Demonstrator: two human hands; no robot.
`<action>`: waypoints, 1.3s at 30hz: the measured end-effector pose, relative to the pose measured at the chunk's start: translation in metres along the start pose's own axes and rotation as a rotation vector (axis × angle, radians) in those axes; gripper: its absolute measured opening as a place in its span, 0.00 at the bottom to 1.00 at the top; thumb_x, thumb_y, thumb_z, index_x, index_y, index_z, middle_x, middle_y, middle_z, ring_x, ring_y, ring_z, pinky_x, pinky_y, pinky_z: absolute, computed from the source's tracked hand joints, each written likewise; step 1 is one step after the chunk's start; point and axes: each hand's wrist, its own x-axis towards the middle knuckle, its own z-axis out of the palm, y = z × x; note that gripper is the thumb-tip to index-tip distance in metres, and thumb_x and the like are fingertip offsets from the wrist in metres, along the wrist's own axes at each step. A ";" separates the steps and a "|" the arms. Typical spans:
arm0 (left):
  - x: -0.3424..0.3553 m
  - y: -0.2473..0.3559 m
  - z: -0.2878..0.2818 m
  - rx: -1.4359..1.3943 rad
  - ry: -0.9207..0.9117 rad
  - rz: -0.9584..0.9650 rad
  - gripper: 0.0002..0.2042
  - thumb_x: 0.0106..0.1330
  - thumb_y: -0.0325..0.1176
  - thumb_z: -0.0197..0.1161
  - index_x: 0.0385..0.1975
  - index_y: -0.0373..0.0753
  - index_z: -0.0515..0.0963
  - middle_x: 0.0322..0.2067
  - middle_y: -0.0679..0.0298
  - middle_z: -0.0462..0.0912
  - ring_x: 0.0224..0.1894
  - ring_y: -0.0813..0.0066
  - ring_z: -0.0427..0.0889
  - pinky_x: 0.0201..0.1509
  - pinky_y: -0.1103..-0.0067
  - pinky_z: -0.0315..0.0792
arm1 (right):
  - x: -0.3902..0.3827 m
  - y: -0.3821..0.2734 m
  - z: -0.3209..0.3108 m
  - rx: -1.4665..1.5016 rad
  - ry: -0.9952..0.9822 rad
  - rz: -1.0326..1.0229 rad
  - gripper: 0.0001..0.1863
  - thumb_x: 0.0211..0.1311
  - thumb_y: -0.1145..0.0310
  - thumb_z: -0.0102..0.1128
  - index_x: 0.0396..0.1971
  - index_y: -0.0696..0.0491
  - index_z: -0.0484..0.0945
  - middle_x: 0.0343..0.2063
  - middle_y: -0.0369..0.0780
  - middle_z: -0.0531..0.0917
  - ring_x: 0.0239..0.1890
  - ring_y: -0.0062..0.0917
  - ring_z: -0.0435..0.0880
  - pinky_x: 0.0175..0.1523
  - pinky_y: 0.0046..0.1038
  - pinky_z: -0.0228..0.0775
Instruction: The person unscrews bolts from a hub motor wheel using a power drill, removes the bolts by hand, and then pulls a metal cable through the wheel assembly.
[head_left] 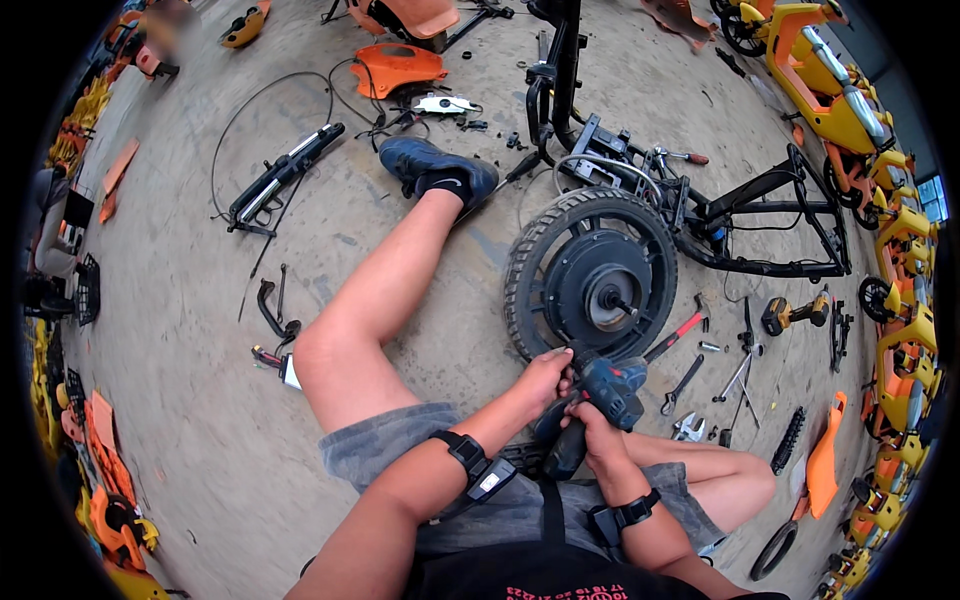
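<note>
A black wheel with a hub motor (590,275) stands on the concrete floor in front of me, still fixed to a black bike frame (745,215). My right hand (598,432) grips the handle of a dark blue cordless drill (605,392) whose nose points at the wheel's lower rim. My left hand (543,378) rests against the drill's front, touching the tyre's bottom edge. Both wrists wear black straps. My left leg (385,290) stretches out past the wheel.
Wrenches and pliers (700,385) lie right of the wheel, with a yellow drill (795,312) beyond. A black battery rail (285,178) and cables lie at the left. Orange covers (395,68) and yellow-orange bikes (845,110) ring the floor.
</note>
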 end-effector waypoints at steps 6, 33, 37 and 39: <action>0.001 -0.001 0.000 0.017 0.023 -0.012 0.14 0.75 0.44 0.47 0.31 0.43 0.71 0.21 0.70 0.68 0.22 0.79 0.62 0.28 0.79 0.61 | 0.009 0.020 -0.014 -0.171 -0.022 -0.075 0.06 0.59 0.75 0.53 0.35 0.56 0.76 0.28 0.36 0.78 0.29 0.20 0.78 0.37 0.22 0.70; -0.010 -0.039 0.017 0.166 0.096 0.043 0.34 0.75 0.59 0.31 0.52 0.35 0.76 0.48 0.58 0.81 0.52 0.68 0.77 0.61 0.73 0.66 | 0.015 0.028 -0.012 -0.060 0.071 -0.047 0.18 0.57 0.74 0.56 0.49 0.55 0.76 0.44 0.37 0.79 0.46 0.26 0.79 0.50 0.28 0.73; 0.001 -0.042 0.000 0.283 0.151 -0.027 0.35 0.74 0.60 0.31 0.51 0.34 0.77 0.46 0.56 0.82 0.50 0.66 0.78 0.58 0.72 0.68 | 0.013 0.015 -0.030 -0.822 0.102 -0.379 0.17 0.50 0.72 0.64 0.43 0.54 0.78 0.36 0.41 0.83 0.38 0.33 0.83 0.45 0.32 0.74; 0.027 -0.051 -0.023 0.568 0.309 0.130 0.38 0.72 0.62 0.33 0.50 0.26 0.74 0.49 0.42 0.79 0.54 0.51 0.78 0.58 0.66 0.69 | 0.010 -0.018 -0.039 -1.032 0.063 -0.497 0.18 0.42 0.68 0.71 0.36 0.54 0.80 0.28 0.48 0.84 0.34 0.46 0.83 0.40 0.37 0.75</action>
